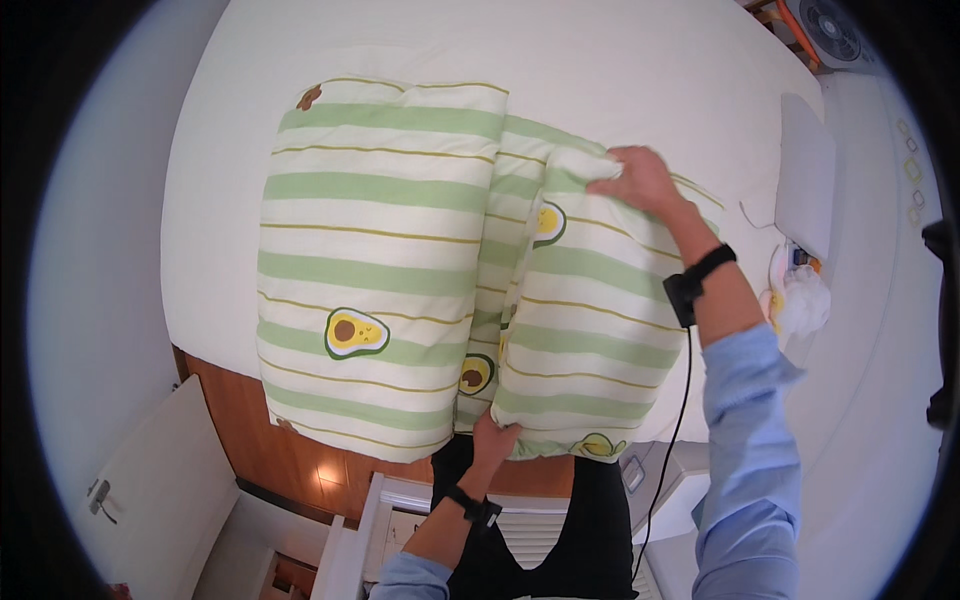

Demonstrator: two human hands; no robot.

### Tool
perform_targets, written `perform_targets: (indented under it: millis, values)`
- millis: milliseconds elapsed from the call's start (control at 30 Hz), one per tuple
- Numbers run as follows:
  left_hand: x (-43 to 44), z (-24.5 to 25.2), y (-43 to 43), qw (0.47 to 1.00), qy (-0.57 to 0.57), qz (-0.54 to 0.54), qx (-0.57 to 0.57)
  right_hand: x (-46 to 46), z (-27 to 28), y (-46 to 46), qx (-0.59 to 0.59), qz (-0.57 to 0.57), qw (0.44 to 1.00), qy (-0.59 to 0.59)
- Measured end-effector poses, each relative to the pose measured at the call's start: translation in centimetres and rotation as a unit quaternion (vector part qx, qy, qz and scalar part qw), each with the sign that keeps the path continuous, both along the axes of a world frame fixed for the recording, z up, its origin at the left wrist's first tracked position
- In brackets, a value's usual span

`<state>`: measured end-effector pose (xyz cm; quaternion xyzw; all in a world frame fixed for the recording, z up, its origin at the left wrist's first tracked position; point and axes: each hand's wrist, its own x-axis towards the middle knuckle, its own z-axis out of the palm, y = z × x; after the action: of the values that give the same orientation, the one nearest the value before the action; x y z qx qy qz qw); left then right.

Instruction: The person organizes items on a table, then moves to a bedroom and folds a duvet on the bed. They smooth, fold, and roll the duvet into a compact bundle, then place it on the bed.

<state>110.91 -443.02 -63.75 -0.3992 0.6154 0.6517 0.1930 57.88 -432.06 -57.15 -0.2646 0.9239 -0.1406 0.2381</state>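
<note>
A green-and-white striped quilt with avocado prints lies folded on the bed, near its front edge. Its left part is a wide flat fold; the right part is a narrower fold with a lower layer showing between them. My right hand grips the far edge of the right fold, thumb and fingers on the cloth. At the near edge of that same fold, my left hand has hold of the corner, its fingers partly under the fabric. Both wrists wear black straps with small devices, and a cable runs down from the right one.
White sheeting covers the bed. Along the right side are a pale upright panel, a white mesh puff and small items. A fan is at the upper right. At the lower left, a white door stands beside the wooden floor.
</note>
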Motion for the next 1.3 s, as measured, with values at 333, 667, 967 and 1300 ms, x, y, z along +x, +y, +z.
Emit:
perform_targets:
  millis: [333, 667, 967, 1300]
  values:
    - [-1.6, -1.1, -3.2, 0.991, -0.086, -0.029, -0.098, 1.4, -6.1, -4.7, -0.019, -0.070, 0.975, 0.209]
    - [-12.6, 5.7, -3.5, 0.956, 0.162, -0.081, -0.231, 13.9, 1.4, 13.4, -0.189, -0.348, 0.890, 0.228]
    - [-38.8, -0.1, -5.2, 0.994, 0.075, -0.046, 0.072, 33.3, -6.6, 24.9, -0.193, -0.612, 0.748, -0.167]
    - [-37.9, -0.9, -6.3, 0.954, 0.113, -0.059, -0.272, 49.2, -5.8, 24.4, -0.142, -0.786, 0.517, -0.308]
